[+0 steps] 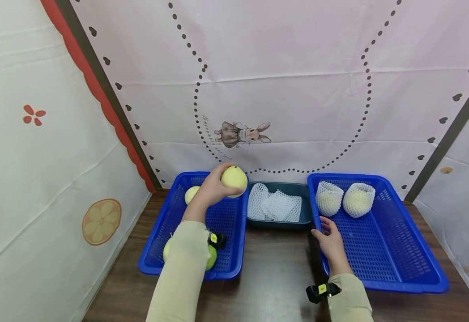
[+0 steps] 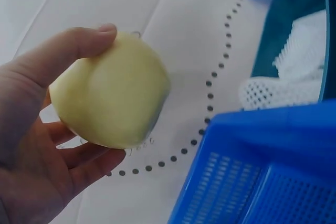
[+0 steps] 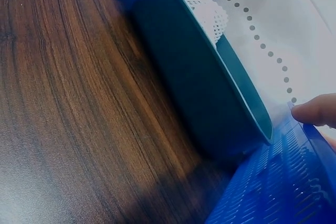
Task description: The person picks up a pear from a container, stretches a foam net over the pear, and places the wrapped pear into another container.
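My left hand (image 1: 214,185) grips a round pale-yellow pear (image 1: 234,180) above the far right part of the left blue basket (image 1: 238,250). In the left wrist view the thumb lies over the top of the pear (image 2: 113,93) and the fingers curl beneath it. My right hand (image 1: 332,246) rests at the left rim of the right blue basket (image 1: 403,228), its fingers loosely bent. The right wrist view shows its thumb (image 3: 315,111) by the rim. Two pears in white foam nets (image 1: 329,199) (image 1: 358,201) sit at that basket's far end.
Between the baskets stands a dark green tray (image 1: 279,225) with several white foam nets (image 1: 280,205). More fruit, including a yellow one (image 1: 191,194) and a green one (image 1: 211,258), lies in the left basket, partly behind my arm. A patterned cloth (image 1: 291,107) hangs behind the wooden table (image 1: 275,273).
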`<move>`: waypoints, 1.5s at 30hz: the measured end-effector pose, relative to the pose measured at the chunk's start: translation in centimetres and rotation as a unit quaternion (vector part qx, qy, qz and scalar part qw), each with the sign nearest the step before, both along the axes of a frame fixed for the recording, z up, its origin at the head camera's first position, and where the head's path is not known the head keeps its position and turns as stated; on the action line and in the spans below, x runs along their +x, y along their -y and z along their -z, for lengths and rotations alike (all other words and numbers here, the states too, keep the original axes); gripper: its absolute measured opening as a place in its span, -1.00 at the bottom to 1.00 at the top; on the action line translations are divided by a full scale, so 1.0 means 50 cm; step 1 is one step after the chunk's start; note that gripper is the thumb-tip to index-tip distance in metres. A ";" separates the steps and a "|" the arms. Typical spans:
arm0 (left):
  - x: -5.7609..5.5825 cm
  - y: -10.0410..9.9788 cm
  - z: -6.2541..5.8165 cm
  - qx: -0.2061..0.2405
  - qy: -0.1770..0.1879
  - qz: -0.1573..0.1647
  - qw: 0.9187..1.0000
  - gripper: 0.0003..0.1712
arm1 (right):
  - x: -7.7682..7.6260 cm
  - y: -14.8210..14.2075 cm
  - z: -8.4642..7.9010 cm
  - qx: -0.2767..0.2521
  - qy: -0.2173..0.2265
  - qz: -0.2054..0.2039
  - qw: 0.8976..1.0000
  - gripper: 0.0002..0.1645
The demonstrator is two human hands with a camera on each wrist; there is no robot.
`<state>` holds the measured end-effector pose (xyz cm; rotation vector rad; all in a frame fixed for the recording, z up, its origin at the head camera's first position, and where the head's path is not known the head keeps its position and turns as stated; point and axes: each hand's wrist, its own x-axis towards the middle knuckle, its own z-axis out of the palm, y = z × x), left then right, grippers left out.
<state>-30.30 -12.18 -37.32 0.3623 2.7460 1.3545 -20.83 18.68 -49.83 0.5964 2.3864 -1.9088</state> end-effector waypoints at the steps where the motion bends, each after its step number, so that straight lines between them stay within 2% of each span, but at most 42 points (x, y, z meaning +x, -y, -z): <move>1: 0.005 -0.003 0.003 0.012 -0.002 -0.009 1.000 -0.07 | 0.000 0.000 0.001 0.000 0.001 0.000 1.000 -0.35; 8: 0.038 -0.018 0.029 0.066 -0.011 -0.055 0.996 -0.07 | 0.001 -0.001 0.000 -0.001 -0.009 -0.005 1.000 -0.34; 15: 0.066 -0.049 0.053 0.099 -0.025 -0.068 0.992 -0.09 | 0.000 -0.001 0.003 0.010 -0.015 -0.006 1.000 -0.36; 27: 0.106 -0.128 0.130 0.139 -0.047 -0.114 0.983 -0.09 | -0.001 0.000 0.003 0.010 -0.011 0.001 1.000 -0.37; 34: 0.121 -0.167 0.163 0.157 -0.054 -0.120 0.979 -0.09 | -0.001 -0.002 0.002 0.004 -0.009 -0.003 1.000 -0.36; 45: 0.135 -0.214 0.193 0.145 -0.036 -0.096 0.984 -0.10 | 0.003 -0.001 -0.008 -0.002 -0.006 -0.007 1.000 -0.35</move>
